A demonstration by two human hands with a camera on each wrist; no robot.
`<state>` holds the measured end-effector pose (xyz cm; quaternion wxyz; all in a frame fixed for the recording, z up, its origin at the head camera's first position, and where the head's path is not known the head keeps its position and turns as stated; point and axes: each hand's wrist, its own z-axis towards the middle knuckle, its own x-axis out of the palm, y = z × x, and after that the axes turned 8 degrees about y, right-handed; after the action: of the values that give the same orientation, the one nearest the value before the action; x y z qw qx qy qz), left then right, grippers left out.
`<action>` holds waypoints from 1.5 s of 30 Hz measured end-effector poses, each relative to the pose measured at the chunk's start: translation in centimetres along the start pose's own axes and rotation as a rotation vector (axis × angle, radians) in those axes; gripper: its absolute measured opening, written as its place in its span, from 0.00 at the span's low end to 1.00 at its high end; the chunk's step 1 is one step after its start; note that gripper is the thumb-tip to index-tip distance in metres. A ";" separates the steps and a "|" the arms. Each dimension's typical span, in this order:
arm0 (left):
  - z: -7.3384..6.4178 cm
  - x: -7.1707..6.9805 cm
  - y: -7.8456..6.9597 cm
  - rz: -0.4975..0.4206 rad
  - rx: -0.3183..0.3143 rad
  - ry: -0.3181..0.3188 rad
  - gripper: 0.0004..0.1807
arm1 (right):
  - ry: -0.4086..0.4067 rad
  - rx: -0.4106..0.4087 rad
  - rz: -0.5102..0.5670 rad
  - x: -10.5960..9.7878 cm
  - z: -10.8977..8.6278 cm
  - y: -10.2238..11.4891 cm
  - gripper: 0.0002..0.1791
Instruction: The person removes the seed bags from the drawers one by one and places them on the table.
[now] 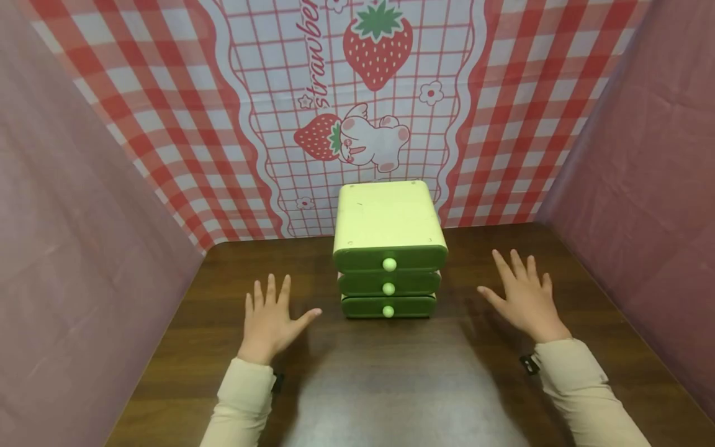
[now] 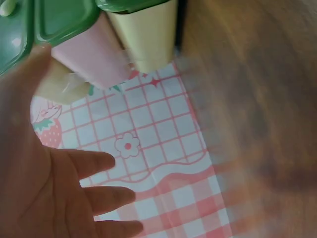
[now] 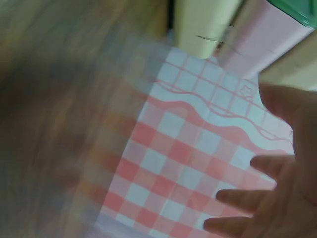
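A small three-drawer box [image 1: 391, 214] stands at the back middle of the table, with a pale yellow top and green drawer fronts. Each front carries a round pale knob [image 1: 389, 264], and all three drawers look closed. My left hand [image 1: 268, 324] is held over the table to the left of the box, fingers spread and straight, with nothing in it. On the other side, my right hand [image 1: 527, 304] is likewise spread and holds nothing. In the left wrist view the pink side of the middle tier [image 2: 91, 52] shows beyond the thumb.
A brown wooden table [image 1: 385, 379] lies beneath both hands. Behind the box hangs a red-and-white checked cloth [image 1: 514, 118] printed with strawberries. Pink curtains [image 1: 84, 217] flank the table left and right. A dark band [image 1: 529, 364] sits at the right wrist.
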<state>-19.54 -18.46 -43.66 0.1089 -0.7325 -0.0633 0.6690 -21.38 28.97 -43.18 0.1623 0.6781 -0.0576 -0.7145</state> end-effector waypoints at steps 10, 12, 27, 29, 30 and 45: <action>0.3 -2.3 -0.4 -0.175 0.060 -0.093 0.40 | -0.211 -0.028 0.298 -3.3 0.0 2.1 0.26; 0.5 -2.7 -0.8 -0.279 0.070 -0.109 0.39 | -0.227 -0.035 0.358 -3.7 0.0 2.8 0.23; 4.0 -4.4 -5.3 -0.981 0.148 -0.123 0.35 | -0.077 -0.207 0.746 -3.0 1.1 10.0 0.15; 4.5 -4.3 -6.0 -1.027 0.135 -0.123 0.34 | -0.024 -0.209 0.764 -2.5 1.4 10.9 0.16; 4.8 -4.2 -6.3 -1.045 0.128 -0.121 0.34 | 0.003 -0.211 0.770 -2.3 1.4 11.3 0.16; 7.0 -3.3 -9.7 -1.447 0.191 0.007 0.38 | 0.230 -0.172 0.952 0.6 3.4 15.4 0.22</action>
<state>-26.35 -9.31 -38.65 0.5873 -0.4968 -0.4728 0.4298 -22.35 13.82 -38.87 0.5311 0.6352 -0.2833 -0.4838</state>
